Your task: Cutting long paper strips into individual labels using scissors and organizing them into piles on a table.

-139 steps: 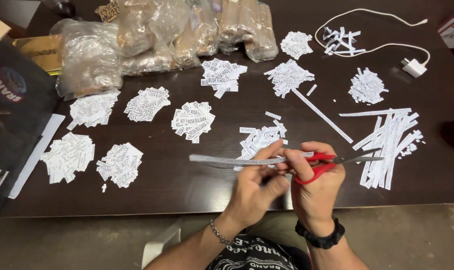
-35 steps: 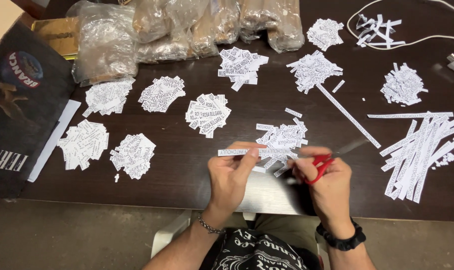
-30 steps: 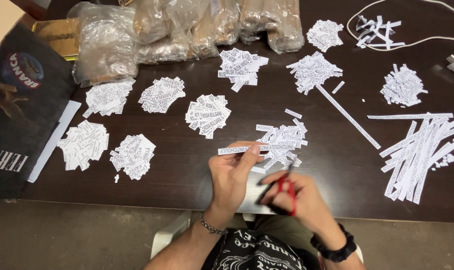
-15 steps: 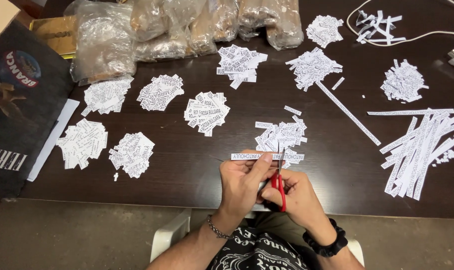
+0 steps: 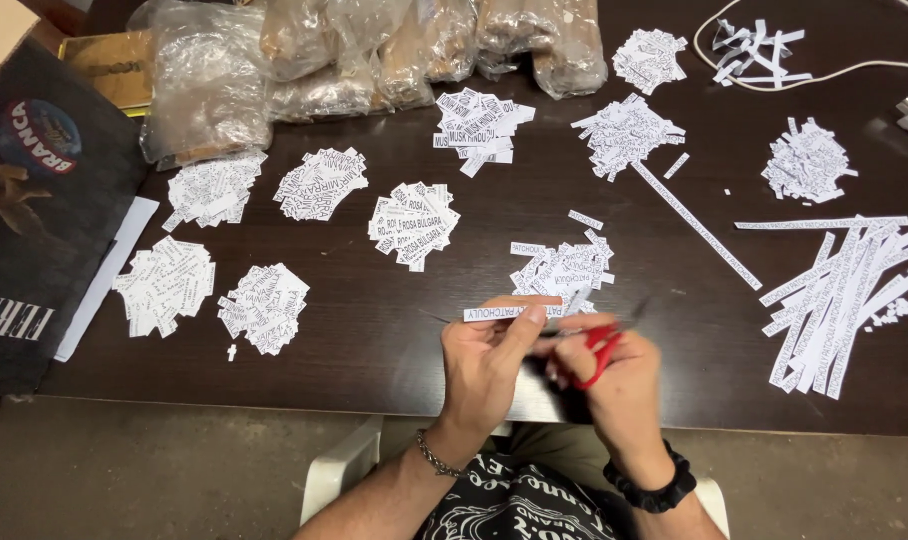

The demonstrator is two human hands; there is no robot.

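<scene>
A paper strip [image 5: 499, 313] is pinched in the left hand [image 5: 486, 365]; red scissors [image 5: 599, 352] are grasped in the right hand's [image 5: 619, 385] grip above the tabletop [image 5: 374, 330].

A home craft or packing spot: beyond the hands, a dark wooden table [image 5: 374, 340] holds piles of cut paper labels [image 5: 414, 225], filled plastic bags [image 5: 304, 60] and a charger cable [image 5: 824, 75].

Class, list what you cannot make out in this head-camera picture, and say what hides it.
1. Scissors: blades blurred by motion; open or closed is unclear.
2. Plastic bags: tops cut off by the upper edge; contents blurred by crinkled film.
3. White cable: runs off the right edge.
4. Right hand: its fingers cover most of the red handles.
5. Left hand: hides part of the paper strip.
</scene>
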